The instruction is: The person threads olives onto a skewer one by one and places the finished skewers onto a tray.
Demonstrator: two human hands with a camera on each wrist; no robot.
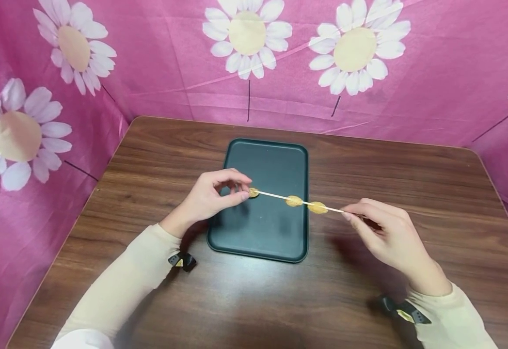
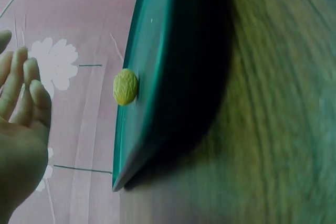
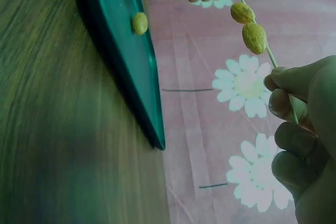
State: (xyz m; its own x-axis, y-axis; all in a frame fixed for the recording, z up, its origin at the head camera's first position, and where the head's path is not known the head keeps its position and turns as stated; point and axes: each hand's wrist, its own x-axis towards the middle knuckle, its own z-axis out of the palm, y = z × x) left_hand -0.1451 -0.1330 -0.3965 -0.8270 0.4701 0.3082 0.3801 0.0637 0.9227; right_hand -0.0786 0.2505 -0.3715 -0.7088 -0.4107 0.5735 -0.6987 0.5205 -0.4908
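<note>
My right hand (image 1: 387,232) pinches a thin pale skewer (image 1: 273,195) near its right end, raised over the tray. Two wrinkled yellow oval pieces, like dried fruit, are threaded on it: one piece (image 1: 318,208) nearer the right hand, the other piece (image 1: 294,200) close beside it. My left hand (image 1: 214,194) is by the skewer's far end, fingers extended and thumb apart, with nothing seen in its grasp. A third yellow piece (image 3: 139,23) lies on the dark green tray (image 1: 258,237); in the head view it shows partly behind the left fingertips.
The tray lies on a brown wooden table (image 1: 389,165). Pink cloth (image 1: 158,63) with white daisies hangs behind and at the sides. A small black device (image 1: 182,261) sits at the left wrist, another device (image 1: 404,311) at the right.
</note>
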